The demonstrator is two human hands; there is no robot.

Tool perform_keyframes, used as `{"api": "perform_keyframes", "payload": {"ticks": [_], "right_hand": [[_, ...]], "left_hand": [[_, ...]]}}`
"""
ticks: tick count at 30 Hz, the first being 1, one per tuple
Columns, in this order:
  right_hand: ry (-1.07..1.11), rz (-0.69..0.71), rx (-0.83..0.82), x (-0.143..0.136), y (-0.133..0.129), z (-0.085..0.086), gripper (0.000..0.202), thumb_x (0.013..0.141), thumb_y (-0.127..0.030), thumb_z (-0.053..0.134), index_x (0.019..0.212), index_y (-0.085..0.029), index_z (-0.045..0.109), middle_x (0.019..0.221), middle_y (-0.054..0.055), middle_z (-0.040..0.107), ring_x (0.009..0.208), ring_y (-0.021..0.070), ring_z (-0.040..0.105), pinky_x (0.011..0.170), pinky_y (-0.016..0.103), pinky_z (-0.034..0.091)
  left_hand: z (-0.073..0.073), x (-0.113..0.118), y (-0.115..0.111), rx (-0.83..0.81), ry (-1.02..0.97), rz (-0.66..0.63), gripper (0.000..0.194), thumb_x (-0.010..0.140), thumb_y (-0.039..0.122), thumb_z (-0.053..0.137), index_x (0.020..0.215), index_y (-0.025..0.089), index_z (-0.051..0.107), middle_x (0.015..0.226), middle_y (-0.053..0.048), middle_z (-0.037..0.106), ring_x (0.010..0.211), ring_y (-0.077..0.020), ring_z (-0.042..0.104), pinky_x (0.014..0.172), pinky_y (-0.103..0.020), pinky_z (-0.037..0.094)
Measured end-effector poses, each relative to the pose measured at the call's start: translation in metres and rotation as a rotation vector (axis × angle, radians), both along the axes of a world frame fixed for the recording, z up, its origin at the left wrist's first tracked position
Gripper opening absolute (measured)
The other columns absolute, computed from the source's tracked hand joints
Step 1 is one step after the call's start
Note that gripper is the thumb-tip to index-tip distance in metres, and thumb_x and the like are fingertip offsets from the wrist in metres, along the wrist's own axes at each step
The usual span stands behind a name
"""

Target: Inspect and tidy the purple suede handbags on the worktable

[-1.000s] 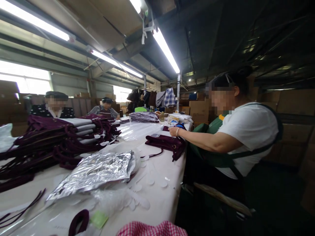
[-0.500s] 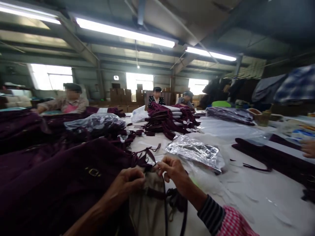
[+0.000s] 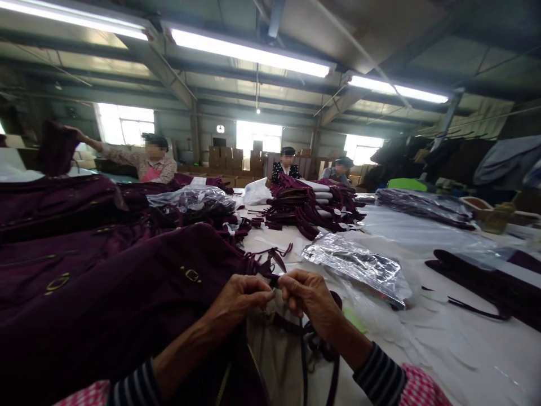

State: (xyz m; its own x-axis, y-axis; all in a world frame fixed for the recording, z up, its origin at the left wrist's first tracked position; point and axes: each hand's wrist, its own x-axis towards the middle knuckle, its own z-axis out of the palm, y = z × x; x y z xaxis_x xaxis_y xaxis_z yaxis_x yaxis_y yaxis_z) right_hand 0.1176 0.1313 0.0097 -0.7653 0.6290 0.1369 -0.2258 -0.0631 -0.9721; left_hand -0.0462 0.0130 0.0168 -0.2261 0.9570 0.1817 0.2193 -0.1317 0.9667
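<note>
A large purple fabric bag (image 3: 169,293) with a gold-coloured buckle lies in front of me, toward the left. At its right end, my left hand (image 3: 243,296) is pinched, and what lies between its fingertips is too small to name. My right hand (image 3: 306,296) faces it closely, fingers closed on a dark purple strap (image 3: 274,277). Below both hands hang thin dark straps and a metal clip, over a beige surface that is partly hidden by my wrists.
Crinkled clear plastic (image 3: 359,265) lies right of my hands. Beyond stands a stack of purple bags (image 3: 313,206). More purple bags fill the left side. Dark purple pieces (image 3: 486,282) lie at the right. Three people are across the table, one raising a purple item (image 3: 57,146).
The view has turned left. My hands are closer together, and my left sleeve now shows. The person at the left has raised a purple item. The other hand at the right edge is gone from view.
</note>
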Motion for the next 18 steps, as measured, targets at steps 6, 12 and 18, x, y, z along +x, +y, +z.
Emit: {"api": "perform_keyframes", "payload": {"ticks": [6,12,18], "right_hand": [[0.009,0.035,-0.058,0.001,0.000,-0.005,0.033,0.075,-0.043,0.085,0.083,-0.013,0.074,0.073,0.002,0.065,0.054,0.0076,0.054,0.040,0.015,0.036],[-0.094,0.004,0.053,0.002,-0.007,-0.007,0.031,0.075,-0.042,0.084,0.075,-0.012,0.074,0.055,0.000,0.061,0.042,0.0058,0.046,0.039,0.016,0.033],[-0.122,-0.055,0.097,0.001,-0.015,-0.008,0.034,0.073,-0.044,0.085,0.074,-0.012,0.076,0.053,0.000,0.061,0.039,0.0064,0.045,0.036,0.018,0.030]], "left_hand": [[0.000,0.004,-0.002,0.033,-0.030,-0.012,0.031,0.076,0.042,0.076,0.073,0.012,0.074,0.066,-0.002,0.062,0.065,-0.0141,0.052,0.065,-0.026,0.040],[0.004,0.008,-0.005,0.035,0.125,0.035,0.025,0.077,0.037,0.070,0.074,0.013,0.077,0.067,-0.002,0.062,0.068,-0.0153,0.052,0.066,-0.027,0.038],[0.006,0.013,-0.009,-0.007,0.346,0.131,0.024,0.080,0.036,0.064,0.076,0.019,0.080,0.071,-0.002,0.065,0.079,-0.0198,0.053,0.074,-0.030,0.036]]}}
